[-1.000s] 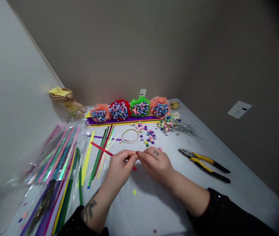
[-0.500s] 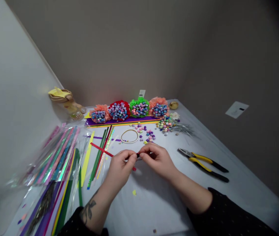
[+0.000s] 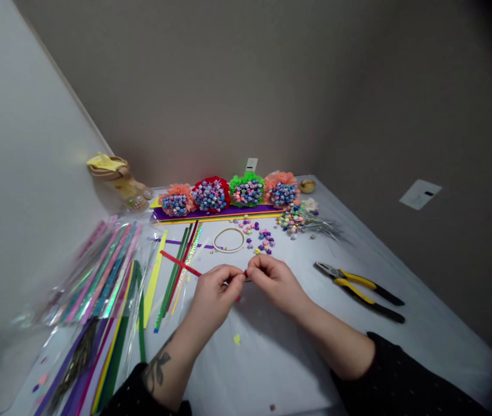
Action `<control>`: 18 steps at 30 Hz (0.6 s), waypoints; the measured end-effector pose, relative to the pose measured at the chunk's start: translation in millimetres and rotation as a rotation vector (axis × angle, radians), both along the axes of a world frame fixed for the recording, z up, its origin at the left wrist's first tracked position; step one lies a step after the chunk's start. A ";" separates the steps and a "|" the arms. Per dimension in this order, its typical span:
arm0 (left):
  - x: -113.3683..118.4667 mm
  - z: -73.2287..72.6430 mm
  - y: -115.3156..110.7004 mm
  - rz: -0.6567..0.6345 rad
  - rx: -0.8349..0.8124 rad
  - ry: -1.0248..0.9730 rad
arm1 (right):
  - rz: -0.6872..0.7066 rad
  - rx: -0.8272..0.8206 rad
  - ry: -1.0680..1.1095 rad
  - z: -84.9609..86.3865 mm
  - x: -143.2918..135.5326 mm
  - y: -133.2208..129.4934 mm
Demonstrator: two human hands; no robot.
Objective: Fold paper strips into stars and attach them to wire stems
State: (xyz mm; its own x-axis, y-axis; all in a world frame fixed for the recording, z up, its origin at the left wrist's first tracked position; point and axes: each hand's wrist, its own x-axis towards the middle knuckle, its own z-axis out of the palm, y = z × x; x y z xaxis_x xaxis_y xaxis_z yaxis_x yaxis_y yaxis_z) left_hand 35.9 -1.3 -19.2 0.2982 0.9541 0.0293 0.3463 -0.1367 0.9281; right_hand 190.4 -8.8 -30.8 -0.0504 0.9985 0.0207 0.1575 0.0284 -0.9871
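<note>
My left hand point(image 3: 217, 290) is closed, thumb and forefinger pinched together over the middle of the table. A red paper strip point(image 3: 180, 263) sticks out to the left from behind it. My right hand point(image 3: 276, 283) pinches close beside the left, fingertips almost touching. A small dark red bit of the strip point(image 3: 246, 274) shows between the two pinches; the rest is hidden by my fingers. Just beyond my hands lies a thin round hoop point(image 3: 229, 249). Small folded paper stars point(image 3: 265, 241) are scattered to the right of the hoop.
Pliers point(image 3: 358, 289) with yellow and black handles lie at right. Loose coloured strips point(image 3: 175, 277) and plastic-bagged strips point(image 3: 98, 277) cover the left side. Several ruffled paper flowers point(image 3: 210, 195) stand along the back. A bundle of wire stems point(image 3: 324, 225) and a sandal-like object point(image 3: 119, 179) lie farther back.
My fingertips have shifted slightly around the red strip, and the dark bit between them shows less. Both hands stay in nearly the same place.
</note>
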 end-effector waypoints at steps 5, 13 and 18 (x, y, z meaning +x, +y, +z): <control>-0.3 1.9 0.1 0.007 0.018 0.019 | 0.020 -0.016 0.023 1.9 1.0 0.6; 0.7 -1.5 -0.7 0.015 0.015 0.023 | -0.038 0.046 -0.080 -0.2 -0.9 -0.5; -0.1 -1.9 -2.1 0.010 0.100 0.073 | -0.078 0.068 -0.125 -3.2 -1.5 -1.4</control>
State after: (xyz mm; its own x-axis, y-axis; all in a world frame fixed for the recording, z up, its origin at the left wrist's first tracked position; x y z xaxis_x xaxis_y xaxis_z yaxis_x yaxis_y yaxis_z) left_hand 35.8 -3.4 -21.1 0.2932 0.9505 0.1030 0.4145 -0.2235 0.8822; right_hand 188.9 -10.2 -34.0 0.0211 0.9960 0.0869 0.2833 0.0773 -0.9559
